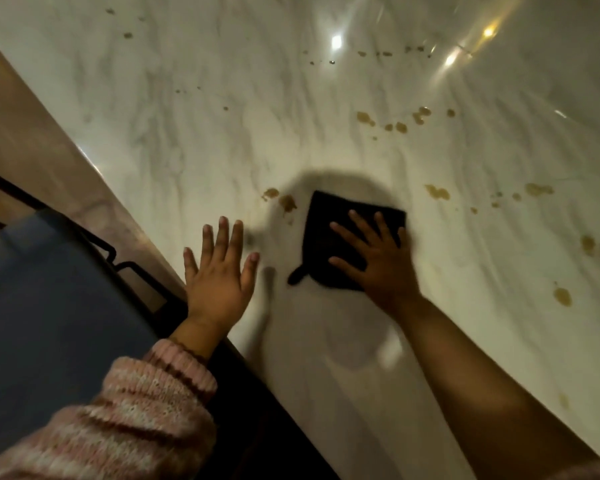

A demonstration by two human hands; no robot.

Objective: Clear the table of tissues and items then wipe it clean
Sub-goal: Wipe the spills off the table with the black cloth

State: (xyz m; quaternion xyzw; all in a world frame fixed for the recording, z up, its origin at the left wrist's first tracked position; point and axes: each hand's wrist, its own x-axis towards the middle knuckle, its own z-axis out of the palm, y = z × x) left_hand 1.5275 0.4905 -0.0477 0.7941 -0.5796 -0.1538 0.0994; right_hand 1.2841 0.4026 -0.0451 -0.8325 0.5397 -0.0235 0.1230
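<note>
Head view: white marble-patterned tabletop (222, 133) dotted with brownish stains (437, 192). The right hand (378, 258) lies flat with fingers spread, pressing a folded black cloth (323, 230) onto the tabletop near its front edge. The left hand (219, 271), flat with straight fingers and holding nothing, rests on the tabletop just beside the cloth. A pink knitted sleeve (146, 410) covers the left forearm; the right forearm is bare

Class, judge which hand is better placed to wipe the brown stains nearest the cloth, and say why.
Right: the right hand lies flat on the black cloth, beside those stains; the left hand rests bare on the table.
</note>
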